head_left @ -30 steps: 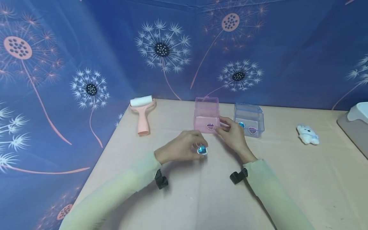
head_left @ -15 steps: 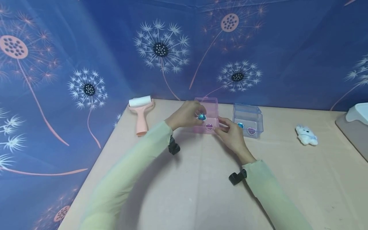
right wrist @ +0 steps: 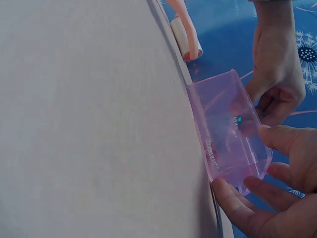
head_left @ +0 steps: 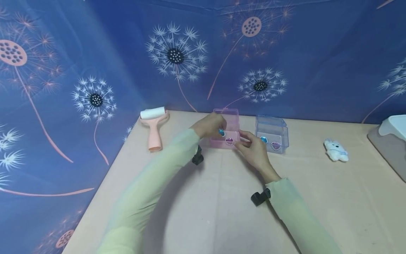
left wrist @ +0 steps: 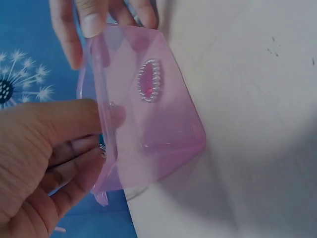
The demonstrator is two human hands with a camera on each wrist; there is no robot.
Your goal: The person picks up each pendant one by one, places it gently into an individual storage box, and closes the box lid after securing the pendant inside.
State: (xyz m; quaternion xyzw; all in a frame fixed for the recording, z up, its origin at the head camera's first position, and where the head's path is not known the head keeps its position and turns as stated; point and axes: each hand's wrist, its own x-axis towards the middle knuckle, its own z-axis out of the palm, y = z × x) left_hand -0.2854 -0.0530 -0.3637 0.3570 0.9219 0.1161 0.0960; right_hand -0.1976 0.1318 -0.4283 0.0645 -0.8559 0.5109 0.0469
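Observation:
Over the open pink see-through box (head_left: pixel 216 144), my left hand (head_left: pixel 208 125) pinches a ring with a blue gem (head_left: pixel 221 132) and silvery beaded rim. In the left wrist view its fingertips reach behind the near wall of the box (left wrist: pixel 168 121), partly hiding the ring. A pink-gem ring (head_left: pixel 229 141) lies inside, towards the front. My right hand (head_left: pixel 255 151) grips the box's right end, with the fingers (right wrist: pixel 275 193) and thumb about its corner. The lid stands raised at the back.
Just right, an open blue see-through box (head_left: pixel 280 139) holds a blue-gem ring (head_left: pixel 264 139) and a pink-gem ring (head_left: pixel 276 145). A pink lint roller (head_left: pixel 154 130) lies at the left. Farther right are a small white plush toy (head_left: pixel 336 150) and a grey-and-white bin (head_left: pixel 388 141).
My left hand has carried the blue-gem ring from in front of the pink box, away from me, and down into it. The right hand stays on the box's end.

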